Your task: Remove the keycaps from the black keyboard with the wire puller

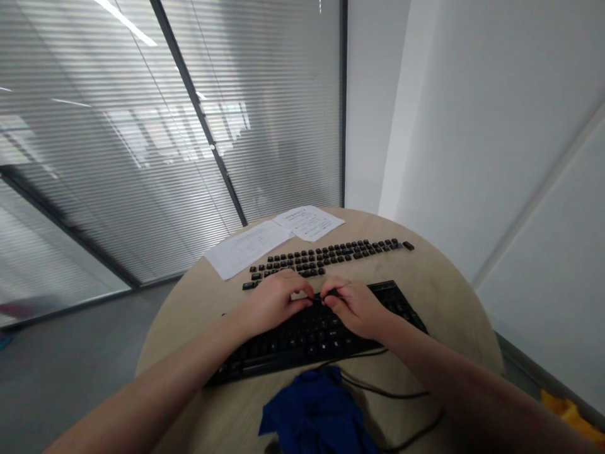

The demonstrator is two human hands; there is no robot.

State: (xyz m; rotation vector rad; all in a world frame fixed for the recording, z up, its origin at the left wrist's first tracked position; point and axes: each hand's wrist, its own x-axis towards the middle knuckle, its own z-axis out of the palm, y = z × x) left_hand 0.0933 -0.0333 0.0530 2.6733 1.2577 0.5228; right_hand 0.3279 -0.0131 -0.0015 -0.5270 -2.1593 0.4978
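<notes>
A black keyboard (293,343) lies at a slant on the round table, with keys on part of it. Over its far edge my left hand (278,296) is closed, thumb and fingers pinched at a small dark thing I cannot make out. Close beside it, my right hand (354,306) pinches a small black keycap (332,292), largely covered by the fingers. The fingertips of both hands nearly meet. Beyond them, loose black keycaps (347,251) lie in several rows on the tabletop.
Two printed paper sheets (309,222) lie at the far left of the round table (435,290). A blue cloth (316,413) is bunched at the near edge, beside the black cable (387,394). Glass with blinds and a white wall stand behind.
</notes>
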